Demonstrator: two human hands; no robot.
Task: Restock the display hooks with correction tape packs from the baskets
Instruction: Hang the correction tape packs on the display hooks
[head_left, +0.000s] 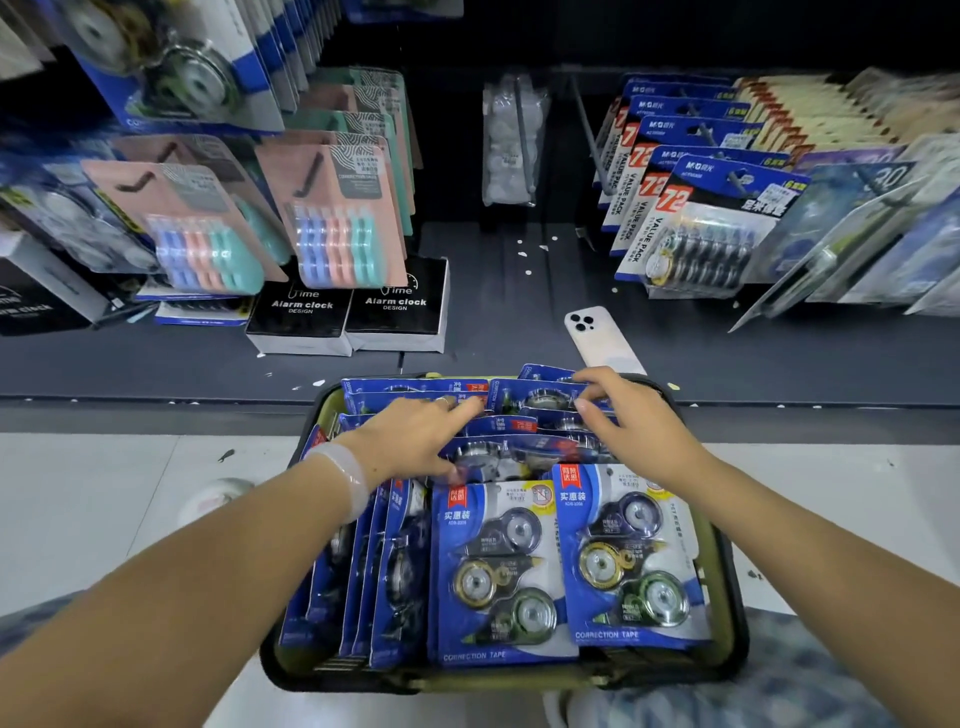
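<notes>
Both hands are in the basket (727, 587), a dark one w/ a green inner rim, sitting on the floor against the shelf base. Left hand (415, 441) lies over the far packs, fingers curved down onto them; can't tell if it grips one or only presses. Right hand (631, 415) pinches the top edge of a pack in the far row, thumb & fingertips closed on the card.

Counts: correction tape packs (498, 571) – 2 lie face up at the near side, each w/ 3 tape dispensers (dark, gold, green). Approx 5 more stand on edge at the basket's left, several more stacked flat at the far end under the hands; exact total can't be told. 2 black "Alarm clock" boxes (345, 312) sit side by side on the shelf deck (519, 291). 1 white phone (602, 340) lies face down on the deck, just beyond the basket. 1 clear wristband (343, 473) on the left wrist.

Hooks: pastel packs (337, 213) hang at left in 2 rows, blue "72" value packs (711, 218) in approx 2 rows at right, 1 clear bag (511, 140) in the middle.

Deck is dark grey w/ white specks. Floor (104, 493) is pale tile.
</notes>
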